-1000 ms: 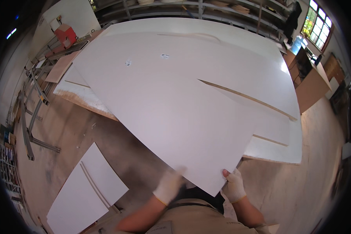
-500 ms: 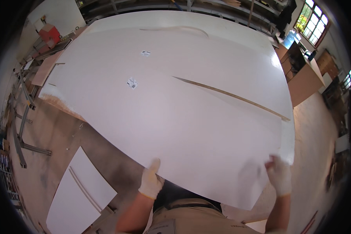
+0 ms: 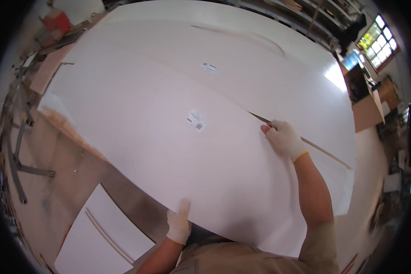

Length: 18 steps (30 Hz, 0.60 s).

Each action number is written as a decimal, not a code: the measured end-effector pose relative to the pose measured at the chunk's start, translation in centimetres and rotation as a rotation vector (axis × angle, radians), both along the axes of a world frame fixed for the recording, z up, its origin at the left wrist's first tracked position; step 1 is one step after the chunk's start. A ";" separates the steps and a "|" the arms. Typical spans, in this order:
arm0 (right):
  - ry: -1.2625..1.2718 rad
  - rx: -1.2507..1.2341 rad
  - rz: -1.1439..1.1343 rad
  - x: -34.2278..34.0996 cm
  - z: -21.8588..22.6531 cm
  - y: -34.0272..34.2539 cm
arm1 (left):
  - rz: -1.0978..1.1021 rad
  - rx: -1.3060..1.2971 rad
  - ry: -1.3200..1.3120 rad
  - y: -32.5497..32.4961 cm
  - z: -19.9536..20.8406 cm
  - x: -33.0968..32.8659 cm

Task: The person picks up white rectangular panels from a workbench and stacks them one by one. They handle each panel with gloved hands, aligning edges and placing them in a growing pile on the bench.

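A large white sheet [image 3: 169,155] lies across my front, with two small printed labels [image 3: 197,119] on this stack of white panels. My left hand [image 3: 179,221], in a white work glove with bare fingertips, grips the sheet's near edge, thumb on top and fingers hidden below. My right hand [image 3: 283,137], gloved the same way, reaches over to the sheet's far edge, its fingers closed there. Along that edge runs a thin brown wooden strip [image 3: 326,153], partly covered by the right hand.
A smaller white panel with a narrow strip [image 3: 109,237] lies lower left. Metal stands [image 3: 34,171] are on the floor at left. A light-brown desk [image 3: 367,112] stands at right below a window [image 3: 377,43]. Shelving [image 3: 301,20] lines the back. A curved strip [image 3: 246,34] lies farther back.
My right hand has moved from the sheet's near right corner up and left to its far edge by the strip. My left hand stays on the near edge. The view has shifted.
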State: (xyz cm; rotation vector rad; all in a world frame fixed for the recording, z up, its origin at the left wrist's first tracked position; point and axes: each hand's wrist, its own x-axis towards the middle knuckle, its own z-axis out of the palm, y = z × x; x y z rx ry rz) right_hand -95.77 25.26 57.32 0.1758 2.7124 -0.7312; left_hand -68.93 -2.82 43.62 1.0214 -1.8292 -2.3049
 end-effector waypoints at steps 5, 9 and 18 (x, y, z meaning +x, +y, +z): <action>-0.145 -0.028 -0.141 -1.5 0.1 0.5 | -0.034 0.028 -0.024 -0.2 -0.7 0.2; -0.150 -0.033 -0.178 -1.9 0.0 0.3 | -0.078 0.093 -0.008 -1.1 -1.5 0.5; -0.146 0.024 -0.177 -2.4 0.1 -0.5 | -0.429 -0.422 0.210 -2.2 -1.6 1.6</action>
